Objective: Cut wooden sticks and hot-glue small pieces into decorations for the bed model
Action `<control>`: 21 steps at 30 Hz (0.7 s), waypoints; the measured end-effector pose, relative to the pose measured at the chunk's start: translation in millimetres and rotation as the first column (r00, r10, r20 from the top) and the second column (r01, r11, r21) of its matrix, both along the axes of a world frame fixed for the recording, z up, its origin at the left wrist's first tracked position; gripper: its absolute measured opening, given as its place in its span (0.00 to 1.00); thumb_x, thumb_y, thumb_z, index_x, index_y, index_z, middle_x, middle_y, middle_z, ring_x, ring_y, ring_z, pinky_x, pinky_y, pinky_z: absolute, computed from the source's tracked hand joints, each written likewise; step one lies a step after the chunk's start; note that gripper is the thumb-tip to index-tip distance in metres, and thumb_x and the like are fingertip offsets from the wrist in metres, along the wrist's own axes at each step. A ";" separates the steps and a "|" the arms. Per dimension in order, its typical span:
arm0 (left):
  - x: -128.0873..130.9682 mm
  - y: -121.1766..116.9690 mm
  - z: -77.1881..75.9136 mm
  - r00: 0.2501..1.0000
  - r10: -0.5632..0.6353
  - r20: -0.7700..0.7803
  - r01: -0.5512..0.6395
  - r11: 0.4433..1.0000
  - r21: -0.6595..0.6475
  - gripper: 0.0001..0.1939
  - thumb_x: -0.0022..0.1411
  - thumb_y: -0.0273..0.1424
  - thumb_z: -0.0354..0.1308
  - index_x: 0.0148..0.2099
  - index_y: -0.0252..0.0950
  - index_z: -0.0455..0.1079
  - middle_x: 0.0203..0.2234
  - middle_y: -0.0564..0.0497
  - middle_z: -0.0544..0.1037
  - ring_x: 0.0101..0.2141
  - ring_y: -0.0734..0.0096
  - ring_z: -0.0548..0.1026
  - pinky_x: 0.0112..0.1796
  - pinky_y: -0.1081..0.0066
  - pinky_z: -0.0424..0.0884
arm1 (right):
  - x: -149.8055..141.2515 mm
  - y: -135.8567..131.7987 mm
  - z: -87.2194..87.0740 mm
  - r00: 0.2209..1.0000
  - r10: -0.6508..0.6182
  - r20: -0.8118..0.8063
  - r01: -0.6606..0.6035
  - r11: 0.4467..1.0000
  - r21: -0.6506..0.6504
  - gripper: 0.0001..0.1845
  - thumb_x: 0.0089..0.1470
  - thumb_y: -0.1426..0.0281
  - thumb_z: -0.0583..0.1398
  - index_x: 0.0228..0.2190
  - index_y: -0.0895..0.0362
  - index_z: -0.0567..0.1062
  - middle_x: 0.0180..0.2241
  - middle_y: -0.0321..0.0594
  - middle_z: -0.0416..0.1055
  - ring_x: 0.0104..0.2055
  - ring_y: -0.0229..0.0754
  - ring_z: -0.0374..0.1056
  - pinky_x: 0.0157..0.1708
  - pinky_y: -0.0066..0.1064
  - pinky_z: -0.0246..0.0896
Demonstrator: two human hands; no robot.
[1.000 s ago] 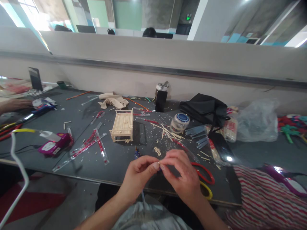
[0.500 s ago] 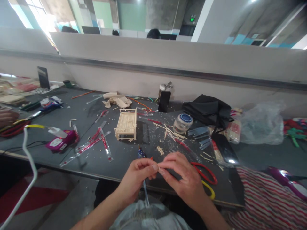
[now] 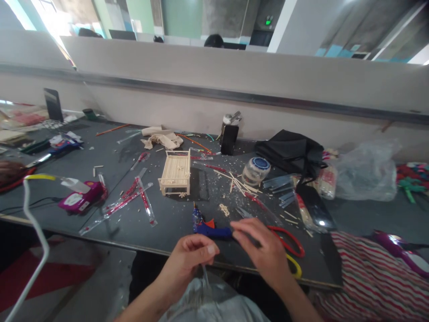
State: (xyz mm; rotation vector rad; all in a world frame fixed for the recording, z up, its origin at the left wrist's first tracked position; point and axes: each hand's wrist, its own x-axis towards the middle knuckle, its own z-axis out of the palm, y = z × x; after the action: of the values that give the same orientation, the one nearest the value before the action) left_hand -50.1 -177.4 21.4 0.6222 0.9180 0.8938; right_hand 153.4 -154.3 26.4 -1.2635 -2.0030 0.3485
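My left hand [image 3: 192, 256] is at the table's front edge, thumb and forefinger pinched; whatever sits between them is too small to make out. My right hand [image 3: 264, 248] is apart from it to the right, thumb and fingers parted, with nothing visible in it. Its fingertips are close to the handle end of a blue glue gun [image 3: 214, 230], which lies with its nozzle pointing away from me. Behind the gun is a small heap of wooden bits [image 3: 224, 209]. A miniature bed of pale sticks [image 3: 176, 172] stands upright farther back. Scissors with red and yellow handles [image 3: 295, 243] lie partly under my right hand.
A glass jar with a blue lid [image 3: 256, 171] stands among loose wooden sticks [image 3: 236, 182]. Clear glue sticks [image 3: 281, 190], a phone [image 3: 315, 208] and a black bag [image 3: 290, 150] are at right. Red-filled plastic sleeves [image 3: 145, 201] and a purple device [image 3: 80, 197] lie left. Another person's hand [image 3: 10, 169] is far left.
My hands have come apart: the right has drawn away from the left, its fingers opening. The left has dropped slightly, still pinched. More of the glue gun shows between them.
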 end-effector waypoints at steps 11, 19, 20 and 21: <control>-7.1 6.6 -0.1 0.998 0.052 -0.033 -0.050 0.998 0.034 0.12 0.51 0.37 0.68 0.29 0.32 0.77 0.21 0.52 0.71 0.23 0.79 0.60 0.27 0.75 0.54 | 4.4 57.9 -35.9 0.885 -0.131 0.447 0.138 0.990 0.018 0.04 0.54 0.69 0.64 0.30 0.53 0.81 0.32 0.40 0.73 0.39 0.47 0.62 0.44 0.42 0.52; -6.8 11.9 3.0 0.999 0.048 -0.022 -0.046 0.996 0.072 0.10 0.52 0.36 0.67 0.31 0.32 0.77 0.21 0.53 0.70 0.24 0.79 0.60 0.28 0.75 0.54 | 7.3 57.9 -36.7 0.871 -0.120 0.477 0.135 0.991 0.001 0.07 0.57 0.71 0.60 0.31 0.53 0.80 0.33 0.41 0.73 0.40 0.47 0.62 0.44 0.43 0.52; -6.7 12.3 3.9 0.998 0.054 -0.017 -0.053 0.996 0.073 0.10 0.52 0.35 0.67 0.31 0.32 0.77 0.21 0.53 0.70 0.24 0.79 0.59 0.28 0.75 0.55 | 8.2 57.3 -36.4 0.872 -0.121 0.474 0.136 0.991 0.001 0.07 0.57 0.72 0.60 0.33 0.54 0.80 0.33 0.42 0.73 0.40 0.48 0.62 0.44 0.43 0.53; -6.8 12.8 4.8 0.998 0.064 -0.012 -0.063 0.996 0.070 0.10 0.52 0.35 0.68 0.31 0.32 0.77 0.21 0.53 0.70 0.24 0.79 0.60 0.28 0.75 0.55 | 8.5 56.0 -35.4 0.875 -0.118 0.469 0.133 0.991 0.001 0.08 0.58 0.72 0.59 0.34 0.55 0.80 0.33 0.43 0.73 0.40 0.48 0.62 0.44 0.44 0.54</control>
State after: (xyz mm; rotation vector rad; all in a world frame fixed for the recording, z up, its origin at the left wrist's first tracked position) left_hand -56.9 -164.6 26.2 0.6631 0.9263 0.9828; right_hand 161.9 -98.3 -9.1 -1.6069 -2.2999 0.0033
